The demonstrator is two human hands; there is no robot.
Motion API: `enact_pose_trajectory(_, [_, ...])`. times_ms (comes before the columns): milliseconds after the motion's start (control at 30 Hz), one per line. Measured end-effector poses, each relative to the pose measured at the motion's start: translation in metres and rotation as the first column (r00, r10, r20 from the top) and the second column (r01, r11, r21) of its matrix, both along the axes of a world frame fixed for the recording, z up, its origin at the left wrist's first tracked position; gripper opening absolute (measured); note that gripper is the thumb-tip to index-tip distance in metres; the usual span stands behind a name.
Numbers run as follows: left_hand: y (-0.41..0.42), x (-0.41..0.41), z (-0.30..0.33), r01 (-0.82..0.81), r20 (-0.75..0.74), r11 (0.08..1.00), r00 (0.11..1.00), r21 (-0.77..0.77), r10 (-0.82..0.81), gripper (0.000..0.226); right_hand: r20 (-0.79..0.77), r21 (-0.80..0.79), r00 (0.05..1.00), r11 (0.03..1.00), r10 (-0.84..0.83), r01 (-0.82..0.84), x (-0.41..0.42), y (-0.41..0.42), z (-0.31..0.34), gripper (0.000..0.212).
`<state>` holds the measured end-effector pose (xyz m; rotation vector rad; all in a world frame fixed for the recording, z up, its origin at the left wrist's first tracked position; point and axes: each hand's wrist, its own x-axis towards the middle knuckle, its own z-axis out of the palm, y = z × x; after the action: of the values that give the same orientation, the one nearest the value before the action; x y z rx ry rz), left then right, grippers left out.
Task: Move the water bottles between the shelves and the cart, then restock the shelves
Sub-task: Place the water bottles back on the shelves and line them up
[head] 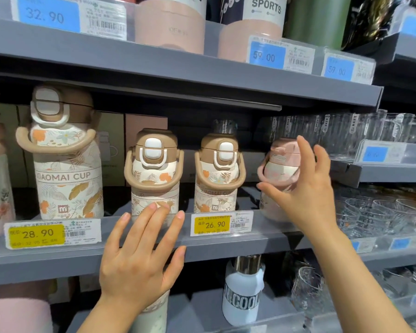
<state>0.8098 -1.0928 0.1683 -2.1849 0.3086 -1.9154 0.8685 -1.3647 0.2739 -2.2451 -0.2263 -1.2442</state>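
- A tall floral bottle [67, 159] marked XIAOMAI CUP was seen at the left of the middle shelf [226, 246], upright, above a yellow 28.90 price tag [37, 234].
- The left hand [139, 260] was held flat against the shelf's front edge, fingers straight and spread; nothing was gripped, and the fingertips overlapped the base of a smaller floral bottle [154, 171].
- That smaller bottle stood upright with its brown carry loop hanging forward, just to the right of the tall one.
- A second small floral bottle [219, 174] was placed beside it — same brown lid, same white latch — above a yellow 26.90 price tag [213, 224].
- A pink bottle [279, 169] was found farthest right of the row, tilted slightly on the shelf.
- The right hand [305, 188] was cupped loosely around the pink bottle, thumb low on its near side and fingers raised past its lid; whether it was actually gripped could not be told.
- Clear glass mugs [394, 128] were lined up on the far right — well apart from the bottles.
- Below the shelf, a white bottle [243, 292] stood upright.
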Motion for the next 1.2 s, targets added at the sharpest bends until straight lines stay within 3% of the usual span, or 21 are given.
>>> enact_pose_trajectory(533, [0.0, 0.001, 0.0, -0.017, 0.019, 1.0, 1.0, 0.013, 0.017, 0.047, 0.077, 0.072, 0.994, 0.994, 0.075, -0.08, -0.005, 0.019, -0.01, 0.098])
enact_pose_trajectory(700, [-0.001, -0.001, 0.001, -0.011, 0.019, 1.0, 1.0, 0.009, 0.011, 0.046, 0.06, 0.028, 0.998, 0.999, 0.03, -0.032, -0.007, 0.027, -0.011, 0.103])
enact_pose_trajectory(833, [-0.001, 0.0, 0.001, -0.01, 0.015, 1.0, 1.0, 0.003, 0.01, 0.046, -0.027, -0.095, 1.0, 0.995, 0.005, -0.008, -0.008, 0.016, 0.001, 0.111])
enact_pose_trajectory(1000, [-0.002, 0.0, 0.001, -0.015, 0.021, 1.0, 1.0, -0.005, 0.015, 0.047, 0.039, -0.371, 0.999, 0.927, -0.034, 0.047, -0.013, 0.005, 0.026, 0.107])
enact_pose_trajectory(1200, [-0.002, -0.001, 0.001, 0.004, 0.014, 1.0, 1.0, -0.014, -0.003, 0.047, 0.138, -0.421, 0.99, 0.904, -0.019, 0.076, -0.015, 0.009, 0.031, 0.095])
